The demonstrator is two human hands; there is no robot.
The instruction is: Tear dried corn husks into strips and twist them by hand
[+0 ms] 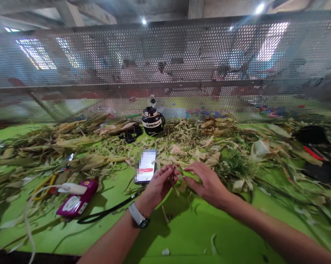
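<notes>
My left hand [161,181], with a grey-banded watch on its wrist, is closed in a pinch in front of me. A small pale-green strip of dried leaf [179,178] shows at its fingertips. Just to the right, my right hand [205,179] hovers with thumb and index finger apart, close to the strip's other side. Below the hands a thin straw-coloured stalk [164,213] lies on the green tabletop [193,234]. A lit phone [147,167] lies right behind my left hand, its black strap [107,214] trailing to the left.
Dried corn husks [80,139] and leaf scraps cover the back of the table. A black jug labelled ENERGY [152,121] stands mid-back before a perforated metal screen [182,55]. At left lie a purple power bank [79,198] and yellow-handled scissors [46,187]; at right, green fibres [237,165].
</notes>
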